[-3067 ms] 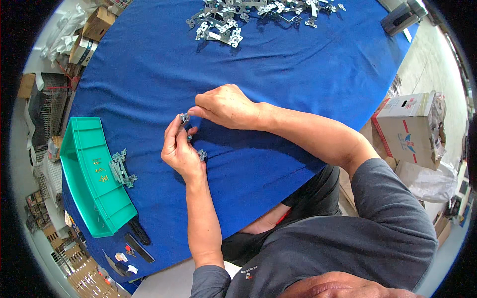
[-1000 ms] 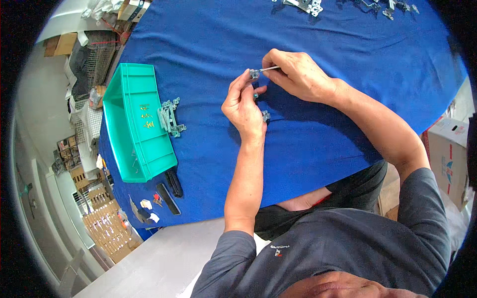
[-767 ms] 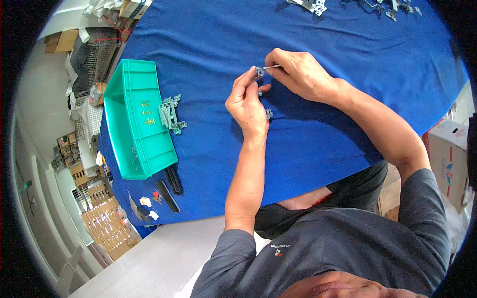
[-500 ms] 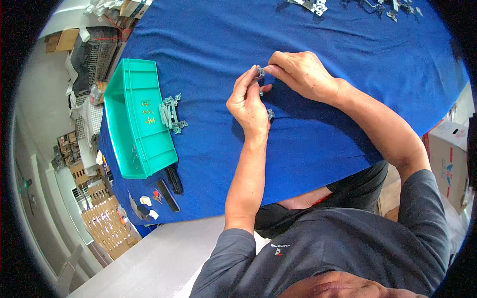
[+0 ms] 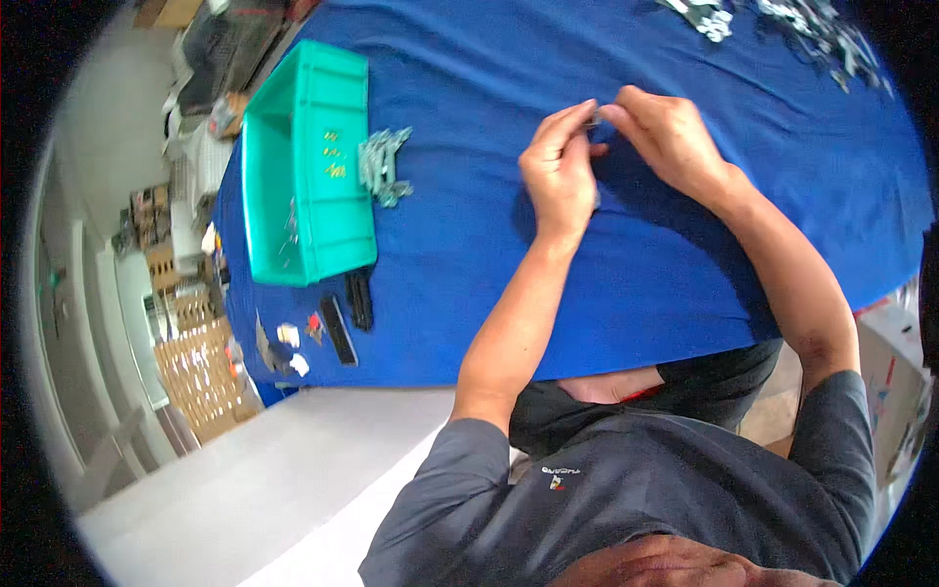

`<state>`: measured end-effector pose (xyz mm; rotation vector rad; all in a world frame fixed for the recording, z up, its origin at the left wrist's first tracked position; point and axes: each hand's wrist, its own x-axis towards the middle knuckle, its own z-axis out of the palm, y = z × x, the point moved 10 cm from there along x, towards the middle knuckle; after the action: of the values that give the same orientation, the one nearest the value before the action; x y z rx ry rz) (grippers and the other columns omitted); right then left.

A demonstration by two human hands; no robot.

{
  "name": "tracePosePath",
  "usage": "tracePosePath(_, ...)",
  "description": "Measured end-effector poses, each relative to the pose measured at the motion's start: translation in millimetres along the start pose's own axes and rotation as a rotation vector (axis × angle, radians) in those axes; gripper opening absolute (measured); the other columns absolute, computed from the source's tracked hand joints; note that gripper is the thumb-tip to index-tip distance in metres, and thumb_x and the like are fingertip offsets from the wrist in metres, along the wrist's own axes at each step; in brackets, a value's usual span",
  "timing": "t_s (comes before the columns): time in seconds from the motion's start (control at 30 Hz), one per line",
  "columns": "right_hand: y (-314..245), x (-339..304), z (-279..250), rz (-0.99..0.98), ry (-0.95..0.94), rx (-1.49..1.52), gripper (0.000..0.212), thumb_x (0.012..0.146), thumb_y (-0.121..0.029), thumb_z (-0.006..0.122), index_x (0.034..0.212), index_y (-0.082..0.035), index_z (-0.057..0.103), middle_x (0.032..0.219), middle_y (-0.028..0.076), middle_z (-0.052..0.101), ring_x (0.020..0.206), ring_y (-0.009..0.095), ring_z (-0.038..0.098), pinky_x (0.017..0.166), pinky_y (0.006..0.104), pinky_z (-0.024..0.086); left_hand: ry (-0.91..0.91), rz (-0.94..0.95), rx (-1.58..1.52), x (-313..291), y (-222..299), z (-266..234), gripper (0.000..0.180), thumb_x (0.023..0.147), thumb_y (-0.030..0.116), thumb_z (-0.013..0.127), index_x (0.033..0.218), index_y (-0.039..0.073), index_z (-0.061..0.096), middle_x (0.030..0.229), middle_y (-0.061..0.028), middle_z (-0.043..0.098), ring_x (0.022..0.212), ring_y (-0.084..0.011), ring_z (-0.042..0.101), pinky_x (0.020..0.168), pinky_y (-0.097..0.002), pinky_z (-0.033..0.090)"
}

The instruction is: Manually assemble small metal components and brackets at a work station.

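Observation:
My left hand (image 5: 559, 168) and my right hand (image 5: 668, 137) meet fingertip to fingertip above the blue tablecloth (image 5: 509, 254). Between the fingertips they pinch a small grey metal part (image 5: 593, 118), mostly hidden by the fingers. Another small grey piece peeks out under the left palm, near the cloth. Both hands are closed around the part.
A green plastic bin (image 5: 305, 161) with a few small yellow pieces stands to the left. A pile of grey metal brackets (image 5: 383, 164) lies beside it. More metal parts (image 5: 782, 15) lie at the far edge. Black bars (image 5: 350, 311) rest near the table's front left edge.
The view has shifted, so the hands sit further right and up in the picture. Both hands stay together on the small part, with the fingers closing more tightly over it.

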<state>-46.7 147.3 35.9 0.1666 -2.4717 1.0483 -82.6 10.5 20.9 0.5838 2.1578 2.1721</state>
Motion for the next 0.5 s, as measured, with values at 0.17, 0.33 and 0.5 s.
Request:
tracePosePath(0.17, -3.4, 4.2, -4.4, 0.009, 0.035, 0.211, 0.019, 0.094, -0.019, 0.065, 0.092, -0.001, 0.059, 0.067, 0.017, 0.060, 0.059, 0.034, 0.060, 0.055, 0.0418, 0.046, 0.042, -0.024, -0.089, 3.6, -12.7, -6.9, 0.028, 0.093, -0.008, 0.049, 0.110, -0.003, 0.071, 0.110, -0.0131, 0.068, 0.095, -0.0189, 0.067, 0.070, -0.0301, 0.062)
tracePosePath(0.33, -3.4, 5.6, -4.9, 0.028, 0.011, 0.215, 0.022, 0.095, -0.020, 0.064, 0.091, 0.001, 0.059, 0.063, 0.016, 0.056, 0.054, 0.027, 0.055, 0.053, 0.0382, 0.043, 0.064, 0.037, -0.091, 2.5, -5.1, -8.9, 0.028, 0.092, -0.007, 0.048, 0.107, -0.003, 0.072, 0.106, -0.0134, 0.069, 0.093, -0.0187, 0.068, 0.070, -0.0295, 0.062)
tracePosePath(0.5, 11.8, 5.0, -1.5, 0.069, -0.034, 0.227, 0.021, 0.096, -0.021, 0.065, 0.099, 0.000, 0.062, 0.070, 0.011, 0.059, 0.059, 0.013, 0.051, 0.055, 0.0316, 0.042, 0.069, 0.025, -0.080, 5.1, -6.6, -7.2, 0.028, 0.091, -0.007, 0.048, 0.106, -0.005, 0.072, 0.104, -0.0153, 0.070, 0.084, -0.0190, 0.069, 0.068, -0.0288, 0.061)
